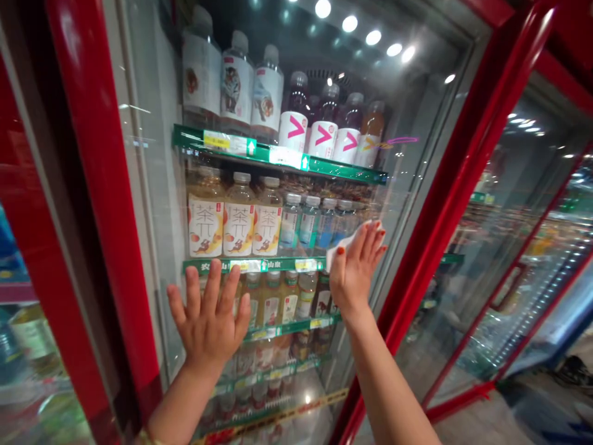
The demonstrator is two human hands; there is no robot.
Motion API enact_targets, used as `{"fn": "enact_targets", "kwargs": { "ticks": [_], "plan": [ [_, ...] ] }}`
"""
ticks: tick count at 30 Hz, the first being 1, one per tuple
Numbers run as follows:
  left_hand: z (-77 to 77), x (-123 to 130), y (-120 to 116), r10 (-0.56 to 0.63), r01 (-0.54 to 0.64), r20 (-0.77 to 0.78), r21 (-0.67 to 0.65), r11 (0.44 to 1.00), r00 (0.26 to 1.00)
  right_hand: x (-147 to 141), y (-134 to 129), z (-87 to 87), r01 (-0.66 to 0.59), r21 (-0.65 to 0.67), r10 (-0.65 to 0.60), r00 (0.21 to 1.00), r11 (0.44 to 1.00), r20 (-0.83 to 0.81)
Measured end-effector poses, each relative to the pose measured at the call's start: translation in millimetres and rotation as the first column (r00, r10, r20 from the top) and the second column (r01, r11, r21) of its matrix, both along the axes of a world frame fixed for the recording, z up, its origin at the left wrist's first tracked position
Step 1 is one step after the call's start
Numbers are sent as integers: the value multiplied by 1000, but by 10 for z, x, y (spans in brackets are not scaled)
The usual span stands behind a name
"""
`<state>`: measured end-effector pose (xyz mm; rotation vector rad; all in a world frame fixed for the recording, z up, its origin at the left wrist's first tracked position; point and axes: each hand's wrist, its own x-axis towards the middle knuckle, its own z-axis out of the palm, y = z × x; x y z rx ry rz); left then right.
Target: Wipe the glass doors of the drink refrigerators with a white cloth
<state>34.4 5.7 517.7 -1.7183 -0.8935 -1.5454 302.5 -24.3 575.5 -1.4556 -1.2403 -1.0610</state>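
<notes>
A glass door [398, 204] of an upright drinks cooler fills the middle of the view, tilted, with a red door frame [440, 216] along its side from about 1 to 5 o'clock. The left hand [208, 321] is at 8 o'clock, palm toward the glass, its fingers spread wide and nothing visible in its grasp; whether it presses on the glass, I cannot tell. The right hand [359, 266], with orange-red nails, is at 4 o'clock, holding a white cloth [334, 254] flat under its palm and fingers against the glass. The cloth sticks out past the thumb side and above the fingers.

Behind the glass, the top shelf [343, 171] carries bottles with tiger labels [237, 86] at 11 o'clock and dark purple bottles [324, 139] with pink V-shaped marks near 12 o'clock. On the next shelf [217, 266], tea bottles [239, 225] marked 茶π stand at 9 o'clock, with smaller blue and teal bottles [309, 225] beside them, toward the centre. More bottles line the lower shelves at 6 o'clock. Round white lights [349, 23] show at 1 o'clock, and a second red-framed cooler [498, 296] stands at 4 o'clock.
</notes>
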Motion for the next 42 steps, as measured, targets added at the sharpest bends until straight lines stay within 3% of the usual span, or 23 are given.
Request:
{"fn": "enact_targets", "kwargs": {
  "ticks": [2,5,7,9,11,13,15,16,18,20,22,23,24,26,28,30,32,34,36,37,38,40,42],
  "plan": [
    [-3,-14,-7,11,-11,-8,-6,1000,1000,-318,32,4,-43,-23,45,994,999,98],
    [-7,-39,-19,11,-12,-21,-28,1000,1000,-689,-38,-440,-171,-178,233,868,969,438],
    [-14,-49,-23,13,-14,-25,-36,999,1000,-576,-129,-805,-165,-188,234,865,968,445],
    [-26,-49,-23,20,-21,-29,-40,999,999,-203,-196,-965,-108,-134,144,944,985,296],
    [-39,-43,-17,30,-31,-25,-48,998,999,184,-193,-835,-42,-65,47,996,997,75],
    [-53,-39,-6,41,-42,-18,-55,998,999,335,-123,-546,-5,-8,4,997,1000,-83],
    [-68,-42,9,48,-49,-17,-60,997,999,185,-48,-342,-7,16,8,996,1000,-86],
    [-76,-47,16,51,-52,-18,-59,997,999,42,-28,-330,-25,9,25,999,1000,-22],
    [-87,-61,31,54,-55,-21,-50,997,998,-226,-35,-512,-90,-54,98,982,994,162],
    [-93,-75,41,57,-58,-17,-37,998,998,-294,-99,-863,-119,-103,141,959,988,248],
    [-93,-81,41,60,-61,-17,-35,998,998,-108,-191,-1168,-77,-98,89,987,992,134],
    [-92,-80,37,62,-63,-17,-38,997,998,42,-230,-1241,-42,-79,43,999,996,15],
    [-89,-75,31,65,-66,-20,-40,997,998,191,-253,-1245,-10,-53,4,994,999,-109],
    [-81,-60,18,72,-73,-30,-40,996,997,365,-230,-1077,6,-1,-6,962,1000,-271],
    [-69,-44,4,79,-80,-34,-35,996,996,261,-138,-833,-46,19,49,962,999,-269],
    [-54,-34,-10,83,-84,-38,-33,996,996,-68,-64,-740,-129,-15,125,982,992,-143],
    [-42,-30,-21,89,-90,-38,-25,996,995,-401,-71,-904,-188,-83,189,982,979,13],
    [-37,-30,-27,101,-102,-37,-15,995,994,-522,-138,-1233,-191,-132,204,975,973,94],
    [-41,-26,-27,115,-116,-40,-13,993,993,-372,-198,-1501,-153,-125,156,988,980,15],
    [-44,-21,-25,121,-122,-41,-11,993,992,-234,-211,-1545,-146,-115,139,988,983,-68],
    [-47,-16,-23,125,-125,-40,-8,992,991,-92,-209,-1513,-144,-89,130,980,985,-153],
    [-52,-6,-19,125,-125,-32,-2,992,992,87,-174,-1266,-133,-19,122,949,991,-291],
    [-55,-3,-17,116,-117,-20,-2,993,993,17,-124,-972,-123,23,124,942,992,-313]
  ]
}}
